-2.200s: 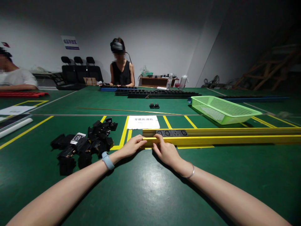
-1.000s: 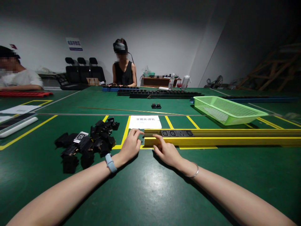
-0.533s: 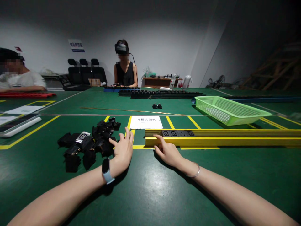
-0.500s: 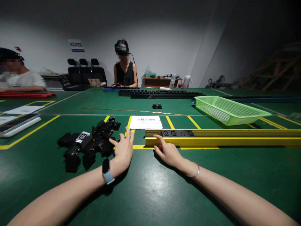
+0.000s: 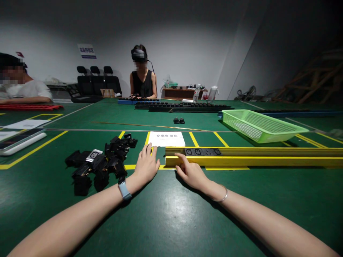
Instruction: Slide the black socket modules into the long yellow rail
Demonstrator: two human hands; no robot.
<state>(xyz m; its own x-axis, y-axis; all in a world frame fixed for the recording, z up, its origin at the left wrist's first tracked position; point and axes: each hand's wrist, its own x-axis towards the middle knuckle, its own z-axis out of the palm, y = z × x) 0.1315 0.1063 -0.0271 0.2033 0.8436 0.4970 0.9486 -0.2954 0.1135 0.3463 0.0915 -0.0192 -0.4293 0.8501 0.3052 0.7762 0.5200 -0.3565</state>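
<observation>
Yellow rail (image 5: 254, 159) lies on our table (image 5: 171, 214), only our right hand (image 5: 191, 174) pressing its end while left fingers (image 5: 146, 151), seemingly released, hover near black modules (image 5: 99, 164); it could skid.

Your yellow rail (image 5: 254, 157) lies flat and lengthwise across the green tabletop (image 5: 166, 214), running off to your right. Three black socket modules (image 5: 203, 151) sit side by side in its channel near the left end.

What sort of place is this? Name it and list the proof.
Probably an assembly workshop: green work table marked with yellow tape, a pile of black socket modules, and a long yellow rail holding sockets.
</observation>
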